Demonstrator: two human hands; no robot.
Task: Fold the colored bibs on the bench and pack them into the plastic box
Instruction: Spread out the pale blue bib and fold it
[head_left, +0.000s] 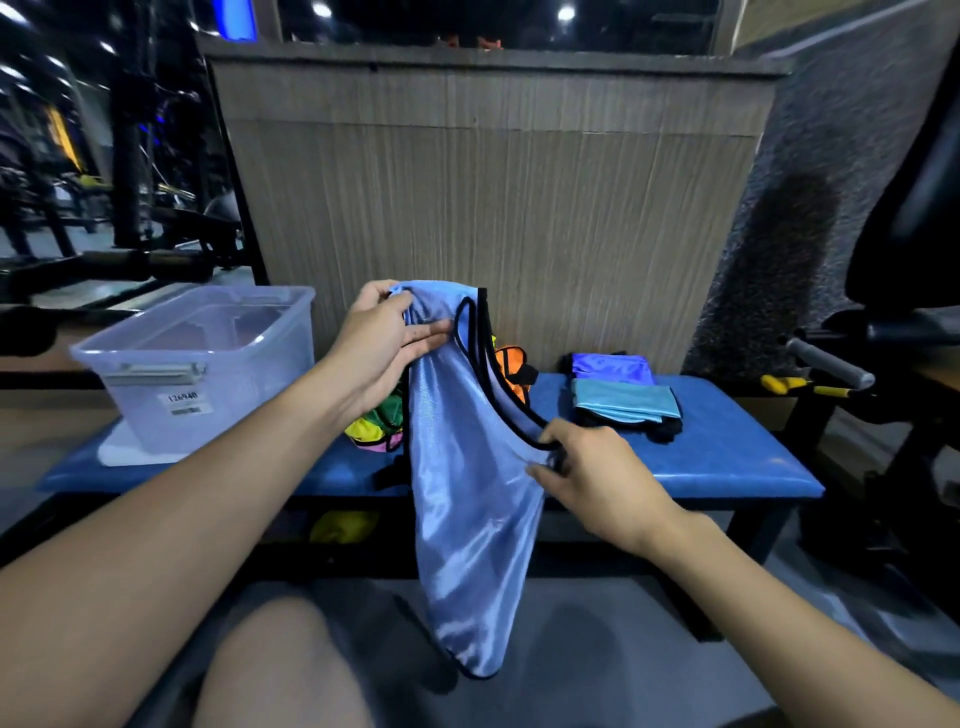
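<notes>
Held up a light-blue bib (467, 499) with black trim in front of the blue padded bench (727, 457), lower end hanging down past the bench edge toward the floor. Left hand (384, 348) gripped the top of the fabric, thumb behind, fingers laid across the front. Right hand (592, 473) pinched the black-trimmed armhole edge lower down on the right side, fingers curled round it. Clear plastic box (202, 364) stood on the left end of the bench, lid off, white label on the front wall; contents hard to make out through the walls. Heap of unfolded bibs (374, 421) (yellow, green, pink, orange) lay mid-bench, mostly hidden behind the raised bib. Two folded bibs (623, 395), purple-blue behind, light blue in front, sat stacked on the right part of the bench, well apart from the box. Something yellow (345, 525) lay under the bench; can't tell what.
</notes>
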